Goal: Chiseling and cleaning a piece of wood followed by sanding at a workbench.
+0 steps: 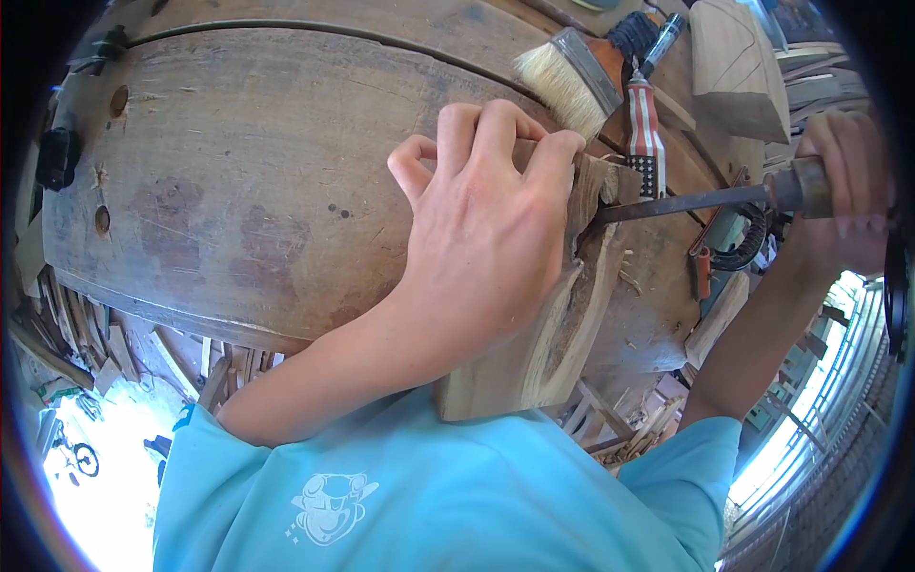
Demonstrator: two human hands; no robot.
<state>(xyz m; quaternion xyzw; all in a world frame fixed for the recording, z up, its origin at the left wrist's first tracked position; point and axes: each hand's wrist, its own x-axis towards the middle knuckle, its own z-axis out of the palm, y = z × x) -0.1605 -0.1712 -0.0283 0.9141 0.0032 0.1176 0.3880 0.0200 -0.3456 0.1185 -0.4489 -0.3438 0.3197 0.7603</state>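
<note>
A thick block of wood (510, 377) lies across the bench's near edge, its close end against my shirt. My left hand (486, 205) presses down over its far part, fingers bent and gripping the block's edge. In my right hand (848, 176), a chisel (705, 202) is held by its wooden handle. Its long steel blade points left, and the tip meets the rough, dark hollow in the block's right side. Small shavings (631, 278) lie beside the cut. The fingertips of my left hand are partly hidden behind the block.
On the workbench (238, 124), a wide bristle brush (570, 81) lies beyond the block, beside a tool with a flag-patterned handle (645, 133). A pale wood block (739, 71) sits at the far right. A clamp-like tool (739, 238) is near the right edge. Wood offcuts (124, 348) are piled below.
</note>
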